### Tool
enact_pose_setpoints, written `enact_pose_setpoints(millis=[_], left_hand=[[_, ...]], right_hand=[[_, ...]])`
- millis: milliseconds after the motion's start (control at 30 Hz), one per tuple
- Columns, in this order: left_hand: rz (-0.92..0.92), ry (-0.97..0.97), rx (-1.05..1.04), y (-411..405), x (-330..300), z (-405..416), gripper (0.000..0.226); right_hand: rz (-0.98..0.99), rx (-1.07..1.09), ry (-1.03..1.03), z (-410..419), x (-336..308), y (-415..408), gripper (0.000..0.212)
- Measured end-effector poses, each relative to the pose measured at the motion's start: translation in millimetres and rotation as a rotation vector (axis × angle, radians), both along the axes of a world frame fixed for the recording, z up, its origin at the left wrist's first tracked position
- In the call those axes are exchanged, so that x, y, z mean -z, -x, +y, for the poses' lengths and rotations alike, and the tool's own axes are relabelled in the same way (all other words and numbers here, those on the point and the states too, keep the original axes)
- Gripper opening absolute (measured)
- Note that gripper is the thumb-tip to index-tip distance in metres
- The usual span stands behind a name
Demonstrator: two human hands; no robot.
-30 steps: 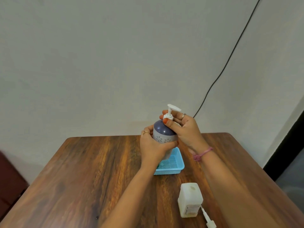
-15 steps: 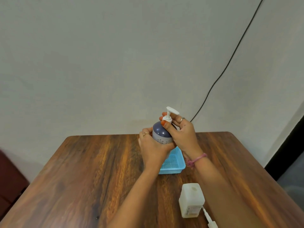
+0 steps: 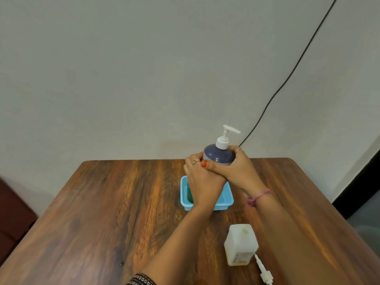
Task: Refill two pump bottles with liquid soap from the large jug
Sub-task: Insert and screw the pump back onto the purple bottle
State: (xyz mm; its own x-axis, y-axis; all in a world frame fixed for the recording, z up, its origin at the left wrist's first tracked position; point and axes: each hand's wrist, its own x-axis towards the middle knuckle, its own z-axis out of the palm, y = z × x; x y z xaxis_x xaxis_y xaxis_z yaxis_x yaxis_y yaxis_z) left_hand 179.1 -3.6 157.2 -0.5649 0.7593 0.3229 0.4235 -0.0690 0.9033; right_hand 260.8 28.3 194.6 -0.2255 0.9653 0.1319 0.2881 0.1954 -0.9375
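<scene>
A blue-topped pump bottle (image 3: 218, 154) with a white pump head (image 3: 226, 136) stands upright in a light blue basket (image 3: 226, 199). My left hand (image 3: 202, 182) grips its body from the left. From the right, my right hand (image 3: 240, 171) wraps the body too, its thumb lying over my left hand. A white square bottle (image 3: 241, 244) without its pump stands on the table near my right forearm. Its loose white pump (image 3: 264, 271) lies beside it. Something green (image 3: 189, 193) shows inside the basket at its left; I cannot tell what it is. No large jug is in view.
The wooden table (image 3: 115, 202) stands against a pale wall. A black cable (image 3: 287, 79) runs down the wall behind the bottle. A dark red piece of furniture (image 3: 12, 212) stands at the left edge.
My right hand has left the pump collar and dropped onto the bottle's body. The bottle sits lower, down in the basket.
</scene>
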Motion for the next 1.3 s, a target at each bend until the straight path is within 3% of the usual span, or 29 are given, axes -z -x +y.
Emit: enact_pose_setpoints(millis=[167, 300, 633, 767, 967, 1300], left_hand=[[-0.102, 0.090, 0.133, 8, 13, 5, 0.072], [-0.073, 0.222, 0.263, 23, 32, 2, 0.080], [-0.162, 0.431, 0.253, 51, 99, -27, 0.027], [-0.157, 0.486, 0.276, 53, 110, -32, 0.024], [-0.161, 0.571, 0.292, 55, 127, -35, 0.021], [-0.180, 0.650, 0.304, 59, 140, -29, 0.020]], right_hand=[[-0.112, -0.022, -0.013, 23, 9, -13, 0.074], [-0.238, -0.048, -0.056, 45, 28, -21, 0.080], [-0.395, -0.095, -0.001, 100, 98, -29, 0.070], [-0.419, -0.085, 0.039, 117, 120, -28, 0.065], [-0.501, -0.131, 0.126, 138, 151, -27, 0.083], [-0.489, -0.182, 0.242, 154, 178, -23, 0.084]])
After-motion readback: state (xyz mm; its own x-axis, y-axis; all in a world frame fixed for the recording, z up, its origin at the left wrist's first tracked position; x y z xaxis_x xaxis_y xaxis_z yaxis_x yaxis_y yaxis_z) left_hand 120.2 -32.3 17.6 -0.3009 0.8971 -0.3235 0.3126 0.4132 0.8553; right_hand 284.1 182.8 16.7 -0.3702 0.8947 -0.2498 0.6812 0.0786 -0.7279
